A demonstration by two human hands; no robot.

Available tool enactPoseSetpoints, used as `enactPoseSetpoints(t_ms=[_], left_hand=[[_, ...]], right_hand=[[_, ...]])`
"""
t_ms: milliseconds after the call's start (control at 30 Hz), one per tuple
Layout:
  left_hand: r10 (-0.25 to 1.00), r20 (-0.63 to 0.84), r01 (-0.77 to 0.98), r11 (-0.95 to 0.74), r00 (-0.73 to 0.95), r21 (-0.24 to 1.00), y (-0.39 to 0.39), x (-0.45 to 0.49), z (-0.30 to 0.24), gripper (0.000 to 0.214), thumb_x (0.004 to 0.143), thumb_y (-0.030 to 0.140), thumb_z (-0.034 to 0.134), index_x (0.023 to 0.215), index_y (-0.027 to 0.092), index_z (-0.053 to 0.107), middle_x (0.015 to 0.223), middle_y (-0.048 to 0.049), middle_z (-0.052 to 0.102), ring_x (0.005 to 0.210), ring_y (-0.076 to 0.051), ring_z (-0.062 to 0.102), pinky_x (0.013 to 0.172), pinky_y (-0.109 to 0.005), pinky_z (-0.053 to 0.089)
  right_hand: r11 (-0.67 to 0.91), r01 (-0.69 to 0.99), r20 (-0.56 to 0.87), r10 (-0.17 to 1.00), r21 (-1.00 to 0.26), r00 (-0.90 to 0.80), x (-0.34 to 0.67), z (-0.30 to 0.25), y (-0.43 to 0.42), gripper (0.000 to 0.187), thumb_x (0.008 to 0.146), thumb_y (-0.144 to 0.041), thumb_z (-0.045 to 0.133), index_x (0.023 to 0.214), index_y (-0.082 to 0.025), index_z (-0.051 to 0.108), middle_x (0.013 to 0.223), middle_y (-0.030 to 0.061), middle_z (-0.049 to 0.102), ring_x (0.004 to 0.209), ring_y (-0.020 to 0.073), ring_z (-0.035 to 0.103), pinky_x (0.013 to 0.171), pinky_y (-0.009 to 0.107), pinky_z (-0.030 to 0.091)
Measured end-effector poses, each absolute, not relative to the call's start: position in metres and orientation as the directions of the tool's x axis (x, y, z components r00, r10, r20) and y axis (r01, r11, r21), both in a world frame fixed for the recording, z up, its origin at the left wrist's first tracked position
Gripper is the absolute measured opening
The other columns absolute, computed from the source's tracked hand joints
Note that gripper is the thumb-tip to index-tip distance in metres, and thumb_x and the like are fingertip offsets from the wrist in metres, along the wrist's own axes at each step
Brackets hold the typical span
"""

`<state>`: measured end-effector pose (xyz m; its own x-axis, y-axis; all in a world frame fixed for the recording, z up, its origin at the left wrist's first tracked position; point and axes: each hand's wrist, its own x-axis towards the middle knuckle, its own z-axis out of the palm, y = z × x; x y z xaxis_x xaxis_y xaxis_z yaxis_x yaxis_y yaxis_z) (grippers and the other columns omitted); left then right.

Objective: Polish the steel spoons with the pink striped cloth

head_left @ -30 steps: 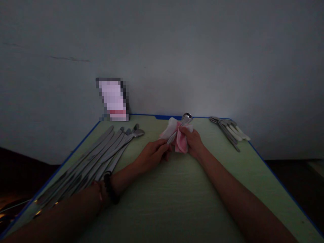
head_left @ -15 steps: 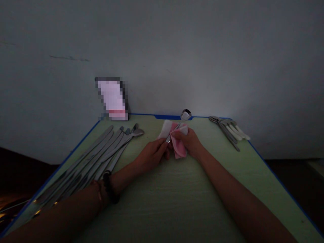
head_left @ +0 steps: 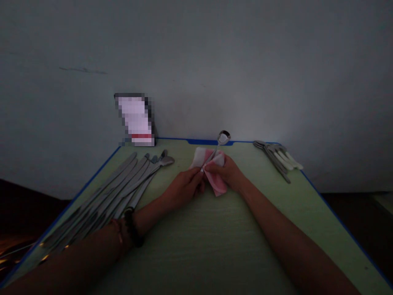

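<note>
A shiny metal spoon [head_left: 224, 137] points up and away from me, its bowl near the far table edge. My left hand [head_left: 186, 183] is closed around the lower end of its handle. A pink and white cloth [head_left: 216, 182] is folded about the handle, and my right hand [head_left: 229, 171] pinches it there, thumb on top. The cloth and fingers hide most of the handle. To the left of my left hand lies a spread of metal cutlery [head_left: 123, 180], long knives and spoons among it.
On the right of the green table [head_left: 196, 246] lies a smaller group of cutlery [head_left: 273, 155], some with white handles. A blurred-out phone-like screen [head_left: 136, 119] leans on the wall [head_left: 196, 82] at the back left. Blue trim lines the table's edges.
My right hand and the cloth have slid slightly down the spoon handle, closer to my left hand. The left hand has hardly moved.
</note>
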<state>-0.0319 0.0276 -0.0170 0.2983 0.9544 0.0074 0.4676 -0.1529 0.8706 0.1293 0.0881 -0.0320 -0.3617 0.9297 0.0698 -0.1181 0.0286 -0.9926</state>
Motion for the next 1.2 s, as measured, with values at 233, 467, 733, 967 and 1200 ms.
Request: enactPoseSetpoints(t_ms=[233,467,733,967,1200], left_hand=[[0.952,0.027,0.533,-0.194,0.305,0.823,0.027,-0.031,-0.011,0.038,0.092,0.037,0.033,0.065,0.018,0.051,0.054,0.0034,0.054,0.049,-0.009,0.048,0.054,-0.021,0.038],[0.914,0.095,0.582,-0.329,0.395,0.744,0.023,-0.032,-0.009,0.037,0.091,0.031,0.036,0.061,0.017,0.052,0.053,0.0039,0.051,0.05,-0.008,0.047,0.053,-0.019,0.035],[0.891,0.032,0.597,-0.33,0.453,0.731,0.019,-0.033,-0.013,0.032,0.084,0.027,0.043,0.055,0.016,0.05,0.045,0.0059,0.046,0.041,-0.006,0.04,0.046,-0.018,0.029],[0.903,0.068,0.521,-0.305,0.424,0.797,0.02,-0.034,-0.013,0.015,0.08,0.018,0.042,0.078,0.016,0.057,0.057,0.005,0.056,0.051,-0.008,0.049,0.05,-0.018,0.035],[0.931,0.091,0.623,-0.307,0.354,0.719,0.021,-0.029,-0.013,0.038,0.092,0.033,0.028,0.063,0.017,0.046,0.053,0.0035,0.049,0.051,-0.009,0.047,0.053,-0.02,0.035]], right_hand=[[-0.138,-0.268,-0.033,0.932,-0.953,-0.362,0.128,-0.032,0.087,0.026,0.061,-0.035,0.072,0.073,-0.015,0.059,0.063,-0.001,0.062,0.055,0.0101,0.054,0.055,0.022,0.045],[-0.253,-0.512,-0.183,0.966,-0.821,-0.184,0.126,-0.031,0.093,0.026,0.06,-0.029,0.074,0.076,-0.015,0.059,0.064,-0.0011,0.064,0.057,0.0108,0.058,0.06,0.023,0.049],[-0.164,-0.639,-0.223,0.975,-0.752,0.013,0.122,-0.03,0.098,0.015,0.067,-0.022,0.068,0.079,-0.015,0.062,0.072,0.0011,0.068,0.064,0.0122,0.061,0.067,0.025,0.052],[-0.081,-0.468,-0.099,0.995,-0.88,0.013,0.12,-0.033,0.095,0.027,0.063,-0.038,0.071,0.075,-0.016,0.059,0.069,-0.0008,0.064,0.06,0.0101,0.058,0.06,0.022,0.047],[0.086,-0.107,0.082,0.996,-0.991,0.038,0.121,-0.034,0.09,0.034,0.065,-0.048,0.066,0.073,-0.016,0.058,0.063,-0.0021,0.056,0.054,0.0086,0.048,0.053,0.022,0.039]])
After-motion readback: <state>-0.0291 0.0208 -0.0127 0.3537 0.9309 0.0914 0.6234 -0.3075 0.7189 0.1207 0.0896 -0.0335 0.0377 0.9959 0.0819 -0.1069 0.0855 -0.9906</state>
